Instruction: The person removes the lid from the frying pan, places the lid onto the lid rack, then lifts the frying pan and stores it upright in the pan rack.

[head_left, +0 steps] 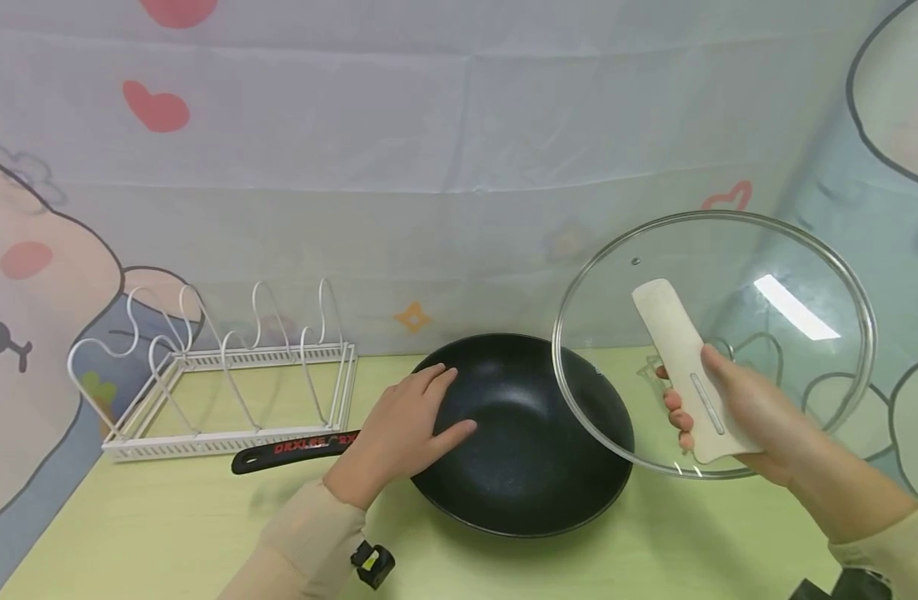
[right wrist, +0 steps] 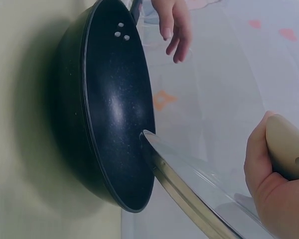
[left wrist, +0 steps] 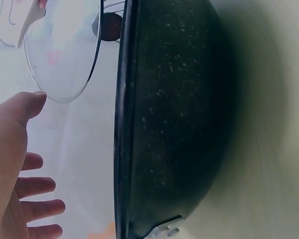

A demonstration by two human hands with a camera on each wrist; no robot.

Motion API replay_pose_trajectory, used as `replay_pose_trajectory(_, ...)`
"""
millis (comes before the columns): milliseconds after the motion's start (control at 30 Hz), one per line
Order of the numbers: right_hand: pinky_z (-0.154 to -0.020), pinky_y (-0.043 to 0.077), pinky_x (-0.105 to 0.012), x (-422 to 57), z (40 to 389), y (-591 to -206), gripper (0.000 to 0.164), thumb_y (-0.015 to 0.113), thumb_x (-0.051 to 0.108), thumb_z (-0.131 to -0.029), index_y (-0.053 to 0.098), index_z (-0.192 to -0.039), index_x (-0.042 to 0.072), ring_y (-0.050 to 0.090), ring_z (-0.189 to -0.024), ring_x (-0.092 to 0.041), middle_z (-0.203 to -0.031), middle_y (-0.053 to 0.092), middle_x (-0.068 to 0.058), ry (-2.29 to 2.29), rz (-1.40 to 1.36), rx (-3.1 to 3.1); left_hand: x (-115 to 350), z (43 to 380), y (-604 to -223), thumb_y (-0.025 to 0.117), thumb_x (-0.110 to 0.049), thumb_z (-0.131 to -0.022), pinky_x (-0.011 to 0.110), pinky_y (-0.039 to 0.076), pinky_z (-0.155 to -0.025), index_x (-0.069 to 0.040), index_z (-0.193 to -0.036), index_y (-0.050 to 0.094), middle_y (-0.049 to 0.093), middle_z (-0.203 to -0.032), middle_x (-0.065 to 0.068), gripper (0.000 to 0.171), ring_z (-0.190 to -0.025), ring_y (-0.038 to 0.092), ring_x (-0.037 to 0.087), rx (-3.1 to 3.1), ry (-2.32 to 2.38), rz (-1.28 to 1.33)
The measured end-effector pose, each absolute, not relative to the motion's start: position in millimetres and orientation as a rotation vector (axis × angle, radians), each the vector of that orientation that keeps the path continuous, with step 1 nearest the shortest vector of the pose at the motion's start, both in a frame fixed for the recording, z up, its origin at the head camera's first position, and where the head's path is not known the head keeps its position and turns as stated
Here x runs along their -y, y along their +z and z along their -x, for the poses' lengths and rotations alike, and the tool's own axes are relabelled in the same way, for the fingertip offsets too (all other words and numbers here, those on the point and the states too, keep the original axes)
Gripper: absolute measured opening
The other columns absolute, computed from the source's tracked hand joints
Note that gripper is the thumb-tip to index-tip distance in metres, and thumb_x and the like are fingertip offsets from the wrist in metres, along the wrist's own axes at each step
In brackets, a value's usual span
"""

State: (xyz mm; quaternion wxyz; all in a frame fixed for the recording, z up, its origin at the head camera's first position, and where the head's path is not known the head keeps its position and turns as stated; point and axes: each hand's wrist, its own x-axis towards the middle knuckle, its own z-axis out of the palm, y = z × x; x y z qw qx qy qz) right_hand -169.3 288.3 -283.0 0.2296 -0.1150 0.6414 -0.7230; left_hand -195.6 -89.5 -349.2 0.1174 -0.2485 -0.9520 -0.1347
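Note:
A black wok [head_left: 519, 467] stands on the table, its long handle [head_left: 294, 451] pointing left. Over the wok's left rim hovers my left hand [head_left: 399, 421], fingers spread and holding nothing; in the left wrist view those fingers [left wrist: 37, 209] show apart from the wok wall [left wrist: 179, 109]. My right hand [head_left: 759, 408] grips the cream handle [head_left: 665, 321] of a large round glass lid [head_left: 736, 258]. The lid is tilted, raised at the wok's right. In the right wrist view, the lid's metal rim [right wrist: 189, 199] overlaps the wok's edge; whether they touch I cannot tell.
A white wire rack [head_left: 204, 446] with several curved dividers stands at the left, behind the wok handle. The light green table [head_left: 182, 533] meets a printed cloth backdrop [head_left: 399, 217] at the back. Black wrist devices [head_left: 372, 565] are strapped at the sleeves.

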Motion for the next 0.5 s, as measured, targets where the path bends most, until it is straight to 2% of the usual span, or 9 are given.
replay_pose_trajectory(333,-0.064,0.057,-0.03,-297,166,-278,0.052,0.019,0.052,-0.099,0.039,-0.119,0.009,0.061,-0.072,-0.011,-0.087,0.061,0.001,-1.979,0.356,-1.758,81,198,-344,0.053,-0.055,-0.09,0.049,0.041,-0.101,-0.005,-0.14,0.044,0.045,-0.143,0.014,0.071,-0.13,0.045,0.03,2.768,-0.378,0.745)
replay_pose_trajectory(500,-0.064,0.057,-0.03,-303,166,-278,0.053,0.019,0.051,-0.1,0.039,-0.12,0.007,0.061,-0.072,-0.011,-0.087,0.061,0.0,-1.984,0.343,-1.78,77,199,-343,0.051,-0.056,-0.09,0.05,0.042,-0.101,-0.006,-0.141,0.043,0.044,-0.144,0.013,0.071,-0.13,0.045,0.03,2.773,-0.372,0.741)
